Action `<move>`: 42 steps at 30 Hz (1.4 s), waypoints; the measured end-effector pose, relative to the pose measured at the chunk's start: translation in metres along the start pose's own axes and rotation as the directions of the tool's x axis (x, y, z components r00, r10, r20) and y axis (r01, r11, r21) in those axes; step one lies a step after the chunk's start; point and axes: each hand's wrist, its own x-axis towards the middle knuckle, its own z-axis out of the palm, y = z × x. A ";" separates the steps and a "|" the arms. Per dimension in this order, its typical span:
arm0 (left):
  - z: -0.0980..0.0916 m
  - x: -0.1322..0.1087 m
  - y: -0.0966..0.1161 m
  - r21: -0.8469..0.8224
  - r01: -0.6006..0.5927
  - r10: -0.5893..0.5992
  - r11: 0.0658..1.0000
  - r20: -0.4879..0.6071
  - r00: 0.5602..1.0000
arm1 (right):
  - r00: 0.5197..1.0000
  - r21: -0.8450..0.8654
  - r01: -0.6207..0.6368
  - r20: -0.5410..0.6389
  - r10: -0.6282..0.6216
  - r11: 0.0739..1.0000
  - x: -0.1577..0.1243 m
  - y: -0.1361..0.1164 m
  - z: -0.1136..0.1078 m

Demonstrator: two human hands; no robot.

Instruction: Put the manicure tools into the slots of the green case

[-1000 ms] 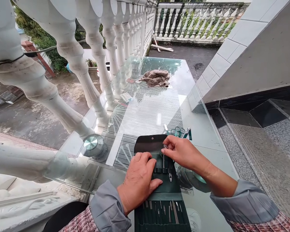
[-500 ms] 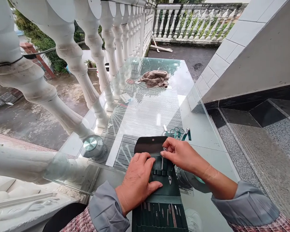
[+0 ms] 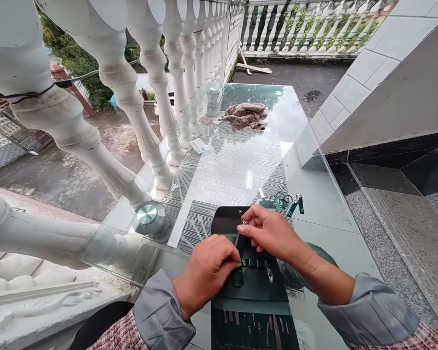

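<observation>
A dark green manicure case lies unfolded on the glass table in front of me. My right hand pinches a slim silver metal tool over the case's upper part; its exact kind is hidden by the fingers. My left hand has thumb and forefinger pressed together at the left end of the loop strip. A small pair of nippers sits in the strip's right end. Several slim metal tools fill the lower pocket. Beyond my right hand lie green-handled scissors and nail clippers.
The glass tabletop rests on round metal-capped supports. Toward its far end lie a crumpled brown cloth and a small white card. White balusters line the left; stone steps are at right.
My left hand has gone from lying spread on the case to pinching at the loop strip. My right hand, still holding the silver tool, has shifted left over the case, tilting the tool.
</observation>
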 end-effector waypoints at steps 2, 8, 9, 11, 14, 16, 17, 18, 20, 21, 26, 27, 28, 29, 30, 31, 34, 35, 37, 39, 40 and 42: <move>0.001 -0.003 0.000 -0.027 -0.087 0.087 0.996 -0.029 0.996 | 0.996 -0.020 -0.021 0.085 0.023 1.000 0.001 -0.002 0.002; 0.005 -0.006 -0.002 0.022 -0.124 0.124 0.992 -0.023 0.992 | 0.985 -0.008 -0.063 0.158 0.063 0.998 0.002 -0.006 -0.004; 0.005 -0.006 -0.003 0.040 -0.135 0.136 0.990 -0.031 0.990 | 0.983 -0.009 -0.080 0.167 0.081 0.997 0.002 -0.006 -0.004; 0.006 -0.005 -0.004 0.079 -0.168 0.171 0.983 -0.045 0.984 | 0.971 -0.027 -0.110 0.213 0.113 0.994 0.000 -0.007 -0.001; 0.006 -0.006 -0.004 0.126 -0.186 0.195 0.974 -0.060 0.979 | 0.951 -0.065 -0.113 0.281 0.126 0.992 -0.003 -0.006 0.006; 0.005 -0.006 -0.003 0.135 -0.178 0.187 0.975 -0.057 0.981 | 0.948 -0.092 -0.082 0.299 0.106 0.992 -0.005 -0.005 0.009; 0.005 -0.006 -0.003 0.130 -0.170 0.178 0.977 -0.056 0.982 | 0.947 -0.100 -0.063 0.307 0.091 0.993 -0.007 -0.005 0.010; 0.005 -0.006 -0.003 0.123 -0.160 0.168 0.979 -0.053 0.984 | 0.945 -0.105 -0.044 0.317 0.075 0.994 -0.008 -0.005 0.009; 0.005 -0.006 -0.003 0.107 -0.137 0.143 0.985 -0.055 0.988 | 0.935 -0.118 -0.012 0.350 0.053 0.993 -0.009 -0.005 0.007; 0.005 -0.005 -0.003 0.101 -0.125 0.131 0.987 -0.059 0.990 | 0.928 -0.132 0.005 0.370 0.044 0.991 -0.010 -0.006 0.005; 0.007 -0.005 -0.004 0.082 -0.072 0.079 0.994 -0.089 0.993 | 0.877 -0.216 0.159 0.480 -0.037 0.963 -0.011 -0.009 -0.005; 0.007 -0.005 -0.004 0.082 -0.065 0.072 0.995 -0.090 0.993 | 0.861 -0.232 0.230 0.501 -0.087 0.945 -0.011 -0.010 -0.006; 0.007 -0.005 -0.004 0.084 -0.057 0.064 0.995 -0.087 0.994 | 0.842 -0.249 0.311 0.520 -0.144 0.917 -0.011 -0.010 -0.007; 0.007 -0.005 -0.004 0.086 -0.053 0.060 0.995 -0.085 0.995 | 0.821 -0.266 0.386 0.536 -0.197 0.883 -0.010 -0.010 -0.007; 0.006 -0.005 -0.005 0.086 -0.047 0.054 0.995 -0.080 0.995 | 0.802 -0.280 0.445 0.548 -0.239 0.851 -0.010 -0.010 -0.008; 0.006 -0.004 -0.005 0.085 -0.037 0.043 0.996 -0.072 0.996 | 0.789 -0.290 0.480 0.556 -0.262 0.828 -0.010 -0.009 -0.008; 0.005 -0.003 -0.005 0.092 0.010 -0.005 0.996 -0.051 0.999 | 0.823 -0.259 0.402 0.523 -0.222 0.878 -0.011 -0.005 -0.009; 0.004 -0.003 -0.005 0.100 0.026 -0.021 0.995 -0.048 0.999 | 0.851 -0.228 0.336 0.489 -0.191 0.914 -0.011 -0.004 -0.011; 0.003 -0.002 -0.004 0.119 0.044 -0.036 0.992 -0.068 0.997 | 0.913 -0.138 0.202 0.386 -0.135 0.970 -0.015 -0.004 -0.018; 0.002 -0.001 -0.002 0.129 0.034 -0.018 0.991 -0.122 0.992 | 0.960 -0.041 0.134 0.252 -0.119 0.990 -0.019 -0.006 -0.029; 0.002 -0.001 -0.001 0.134 0.011 0.009 0.991 -0.152 0.988 | 0.976 0.004 0.125 0.178 -0.123 0.992 -0.021 -0.008 -0.036; 0.001 -0.001 0.001 0.166 -0.067 0.096 0.984 -0.177 0.980 | 0.991 0.071 0.130 0.020 -0.132 0.989 -0.024 -0.009 -0.049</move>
